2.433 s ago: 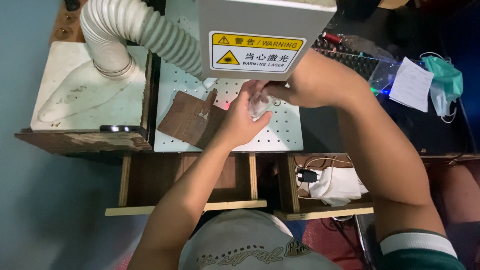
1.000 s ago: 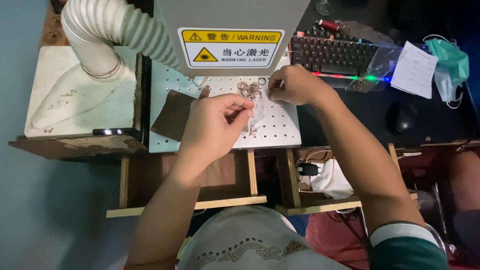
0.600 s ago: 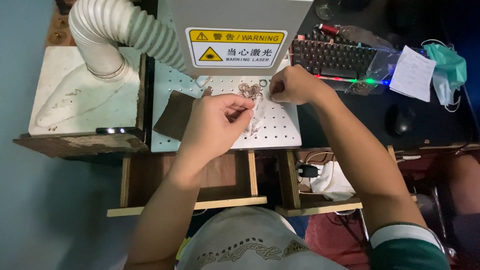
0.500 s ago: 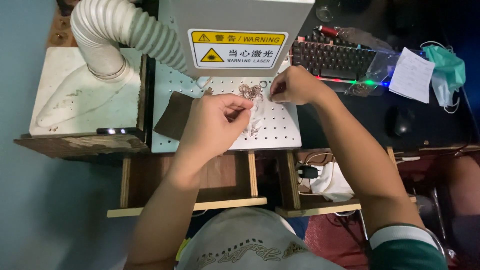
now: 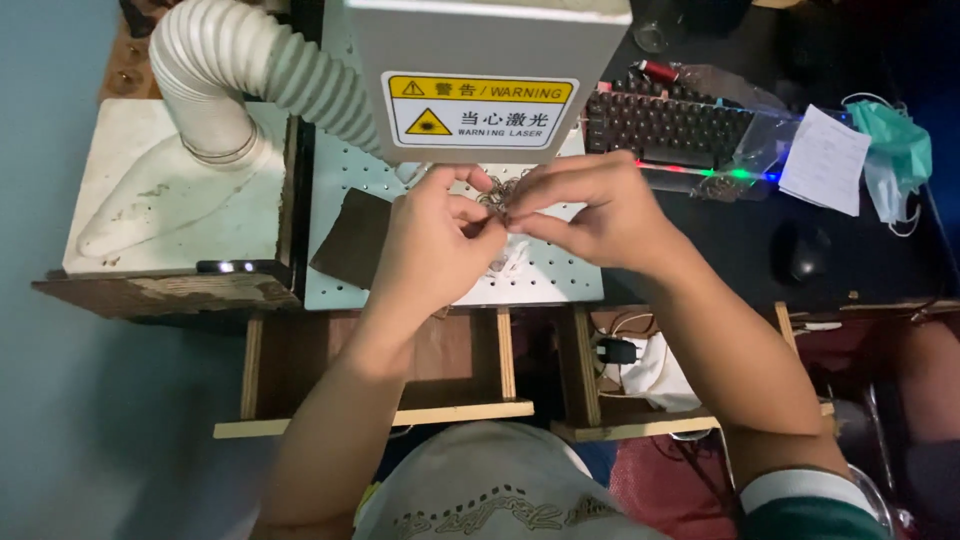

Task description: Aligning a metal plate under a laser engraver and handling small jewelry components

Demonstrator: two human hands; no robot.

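Both hands have drawn together over the perforated tabletop beneath the grey machine head: left hand and right hand now pinch one small metal trinket between fingertips, no longer apart.

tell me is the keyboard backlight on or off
On: a strip of red, green and blue light glows along the near edge of the keyboard.
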